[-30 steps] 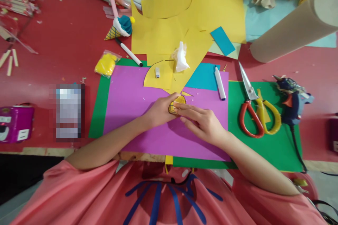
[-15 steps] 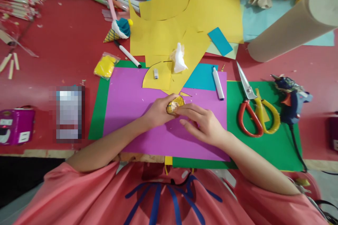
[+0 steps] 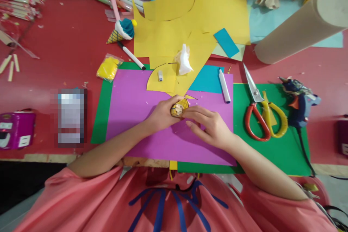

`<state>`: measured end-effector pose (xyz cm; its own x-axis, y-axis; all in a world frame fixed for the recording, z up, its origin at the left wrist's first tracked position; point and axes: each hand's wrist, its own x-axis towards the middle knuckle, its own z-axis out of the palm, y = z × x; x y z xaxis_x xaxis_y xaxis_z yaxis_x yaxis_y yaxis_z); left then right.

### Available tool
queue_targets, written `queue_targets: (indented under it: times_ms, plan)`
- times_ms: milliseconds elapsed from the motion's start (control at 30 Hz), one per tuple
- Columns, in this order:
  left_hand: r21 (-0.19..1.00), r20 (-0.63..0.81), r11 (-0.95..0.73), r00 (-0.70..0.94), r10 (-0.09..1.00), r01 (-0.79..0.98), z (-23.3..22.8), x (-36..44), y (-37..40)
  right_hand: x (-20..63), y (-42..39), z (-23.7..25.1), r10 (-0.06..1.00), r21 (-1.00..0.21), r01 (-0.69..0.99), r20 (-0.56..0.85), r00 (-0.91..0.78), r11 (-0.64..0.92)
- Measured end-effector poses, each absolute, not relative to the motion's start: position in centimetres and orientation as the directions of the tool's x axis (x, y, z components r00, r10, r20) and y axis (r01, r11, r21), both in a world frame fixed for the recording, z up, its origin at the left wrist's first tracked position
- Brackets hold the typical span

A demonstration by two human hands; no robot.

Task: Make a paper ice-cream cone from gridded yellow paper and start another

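Head view: left hand (image 3: 163, 116) curled around small yellow paper cone with dark grid lines (image 3: 179, 107), held over purple paper sheet (image 3: 136, 105); right hand (image 3: 210, 127) half open, fingertips (image 3: 187, 113) pressing on cone's rim. Red-and-yellow-handled scissors (image 3: 262, 116) lying well apart to the right. No readable writing anywhere.

A small yellow paper cone (image 3: 179, 107) with dark grid lines, stuffed with pale paper, sits tilted over the purple sheet (image 3: 136, 105) near its far edge.
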<state>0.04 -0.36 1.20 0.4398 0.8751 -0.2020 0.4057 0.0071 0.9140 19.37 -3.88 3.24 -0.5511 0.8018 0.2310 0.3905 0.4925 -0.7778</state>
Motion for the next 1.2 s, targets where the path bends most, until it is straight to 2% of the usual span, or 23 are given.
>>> queue_targets:
  times_ms: [167, 267, 367, 467, 567, 733, 900, 1100, 1200]
  plan:
    - [0.904, -0.238, 0.038, 0.429, 0.871, 0.426, 1.3, 0.0, -0.2, 19.1, -4.0, 3.0, 0.814, -0.777, 0.39, 0.255, -0.522, 0.494]
    - [0.929, -0.263, 0.087, 0.477, 0.839, 0.359, 1.5, -0.1, -0.1, 19.2, -3.9, 2.8, 0.822, -0.796, 0.381, 0.238, -0.517, 0.47]
    - [0.941, -0.338, 0.285, 0.585, 0.738, 0.184, 1.6, -0.2, 0.0, 19.4, -3.5, 2.5, 0.867, -0.839, 0.369, 0.214, -0.451, 0.399]
    - [0.862, -0.39, 0.505, 0.682, 0.618, 0.035, 1.5, -0.1, 0.1, 19.7, -3.1, 2.1, 0.911, -0.893, 0.325, 0.183, -0.368, 0.311]
    - [0.811, -0.389, 0.584, 0.715, 0.581, -0.033, 1.6, 0.2, 0.1, 19.8, -2.7, 1.9, 0.929, -0.937, 0.274, 0.114, -0.351, 0.219]
    - [0.776, -0.393, 0.625, 0.714, 0.58, -0.08, 2.1, 0.3, 0.1, 19.8, -2.5, 2.0, 0.933, -0.948, 0.23, 0.138, -0.331, 0.222]
    - [0.802, -0.426, 0.598, 0.695, 0.579, -0.007, 1.7, 0.3, -0.1, 19.6, -2.6, 1.9, 0.937, -0.962, 0.219, 0.08, -0.34, 0.161]
    - [0.819, -0.408, 0.573, 0.69, 0.598, -0.013, 1.4, 0.5, 0.0, 19.1, -2.9, 1.9, 0.946, -0.962, 0.2, 0.121, -0.301, 0.187]
    - [0.834, -0.417, 0.549, 0.715, 0.561, 0.055, 1.4, 0.5, 0.0, 19.0, -3.1, 1.9, 0.944, -0.962, 0.19, 0.134, -0.3, 0.197]
